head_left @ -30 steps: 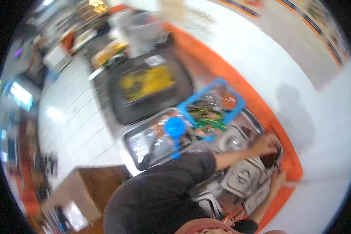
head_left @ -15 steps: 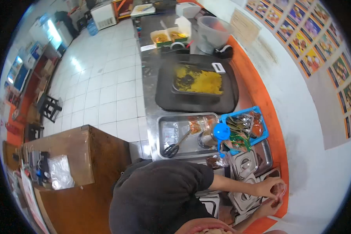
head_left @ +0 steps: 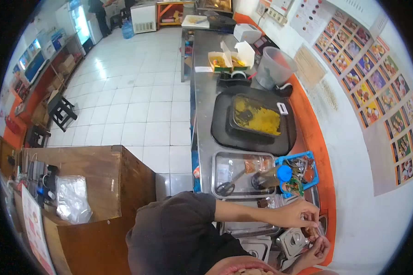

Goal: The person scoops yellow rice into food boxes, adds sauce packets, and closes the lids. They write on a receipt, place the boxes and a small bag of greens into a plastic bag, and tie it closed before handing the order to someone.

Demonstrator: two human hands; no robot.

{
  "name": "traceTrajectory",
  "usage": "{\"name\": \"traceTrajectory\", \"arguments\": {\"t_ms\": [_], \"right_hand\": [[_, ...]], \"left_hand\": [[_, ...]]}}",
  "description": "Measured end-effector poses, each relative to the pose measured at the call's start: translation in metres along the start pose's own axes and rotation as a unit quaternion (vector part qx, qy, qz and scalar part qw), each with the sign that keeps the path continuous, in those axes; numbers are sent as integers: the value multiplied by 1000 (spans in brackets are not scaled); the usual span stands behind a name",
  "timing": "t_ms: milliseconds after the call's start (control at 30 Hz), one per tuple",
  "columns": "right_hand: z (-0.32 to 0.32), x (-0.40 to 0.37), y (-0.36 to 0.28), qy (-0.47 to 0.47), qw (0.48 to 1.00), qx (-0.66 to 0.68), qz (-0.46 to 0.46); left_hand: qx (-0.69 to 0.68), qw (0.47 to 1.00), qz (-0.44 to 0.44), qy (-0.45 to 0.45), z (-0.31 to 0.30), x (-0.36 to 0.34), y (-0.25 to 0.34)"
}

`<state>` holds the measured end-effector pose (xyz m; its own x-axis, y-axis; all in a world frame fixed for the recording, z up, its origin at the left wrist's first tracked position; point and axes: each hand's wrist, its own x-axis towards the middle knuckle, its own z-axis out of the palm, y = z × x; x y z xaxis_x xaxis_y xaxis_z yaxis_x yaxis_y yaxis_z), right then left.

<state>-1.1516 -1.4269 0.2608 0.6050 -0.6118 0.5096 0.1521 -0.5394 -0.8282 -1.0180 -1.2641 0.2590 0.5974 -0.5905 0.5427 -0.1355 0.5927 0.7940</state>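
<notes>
Beside the orange wall edge at the lower right, my left hand (head_left: 300, 214) is closed, its fingertips pinching a small clear plastic packet (head_left: 313, 232) with something reddish-brown in it. My right hand (head_left: 317, 251) grips the same packet from below, fingers curled. Under and around the hands are steel containers with metal lids (head_left: 293, 241). Just above them is a blue basket (head_left: 315, 170) of packets and green items. A bottle with a blue cap (head_left: 284, 173) stands at the basket's left, over the edge of a steel tray (head_left: 214, 172) with tongs.
A pan of yellow food (head_left: 257, 117) rests on a black board (head_left: 221, 114). Behind it are open food boxes (head_left: 243, 52) and a clear tub (head_left: 274, 68). A wooden cabinet (head_left: 87, 183) stands left, a stool (head_left: 61, 110) beyond. Someone in dark clothing (head_left: 97, 11) is far off.
The view has shifted, so the counter and its items appear farther right and lower. My hands are still together at the packet, with my left hand now more bent over it.
</notes>
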Motion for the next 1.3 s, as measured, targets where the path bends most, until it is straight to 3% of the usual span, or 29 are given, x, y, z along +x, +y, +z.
{"name": "traceTrajectory", "arguments": {"t_ms": [33, 100, 167, 233, 267, 300, 333, 367, 433, 500, 567, 633, 700, 733, 767, 800, 833, 867, 900, 933, 1033, 1100, 1233, 1300], "right_hand": [[7, 0, -10, 0, 1000, 8, -4], [25, 2, -32, -104, 993, 49, -24], [51, -4, -66, -111, 990, 75, -43], [72, -12, -100, -182, 980, -42, -71], [89, -15, -106, -167, 977, -14, -132], [104, -21, -106, -164, 977, -4, -137], [117, -28, -103, -195, 975, 43, -93], [130, -35, -108, -227, 969, 87, -47], [161, -53, -127, -262, 960, 54, -82], [201, -81, -158, -334, 941, 39, -46], [238, -105, -163, -368, 926, 80, -13], [278, -128, -160, -404, 907, 119, 27], [310, -145, -159, -427, 898, 96, -52], [320, -151, -173, -434, 895, 91, -55], [335, -156, -192, -432, 888, 97, -121], [350, -158, -208, -431, 877, 105, -184], [366, -156, -222, -440, 873, 103, -184], [382, -157, -235, -456, 844, 112, -257], [392, -160, -241, -469, 809, 124, -331], [401, -164, -244, -476, 802, 130, -337], [448, -176, -263, -504, 759, 194, -363], [478, -186, -266, -484, 741, 171, -432], [533, -207, -276, -475, 709, 186, -486], [558, -206, -289, -488, 693, 192, -495]], "left_hand": [[14, 1000, 19, 2, -8, -6, 15], [29, 999, 20, -9, -27, -13, 43], [126, 991, 47, -3, -46, -23, 68], [153, 985, 77, 9, -61, -38, 93], [158, 985, 72, 9, -71, -46, 107], [163, 984, 68, 11, -83, -56, 120], [263, 961, 83, 15, -96, -66, 131], [271, 959, 84, 16, -112, -78, 141], [372, 921, 112, 31, -142, -104, 161], [403, 908, 110, 36, -166, -134, 184], [487, 871, 49, 46, -188, -165, 206], [519, 850, 46, 70, -211, -195, 217], [591, 794, 44, 135, -227, -223, 233], [596, 786, 25, 164, -231, -235, 243], [594, 785, 28, 173, -236, -243, 253], [628, 750, 24, 207, -239, -252, 264], [659, 714, 16, 238, -242, -260, 273], [656, 713, 8, 245, -244, -269, 284], [693, 670, 0, 267, -246, -276, 293], [730, 619, -2, 290, -250, -280, 299], [766, 552, -17, 330, -265, -297, 314], [775, 526, -41, 348, -285, -311, 322], [776, 473, -57, 413, -321, -328, 324], [765, 481, -70, 423, -340, -334, 334]]}}
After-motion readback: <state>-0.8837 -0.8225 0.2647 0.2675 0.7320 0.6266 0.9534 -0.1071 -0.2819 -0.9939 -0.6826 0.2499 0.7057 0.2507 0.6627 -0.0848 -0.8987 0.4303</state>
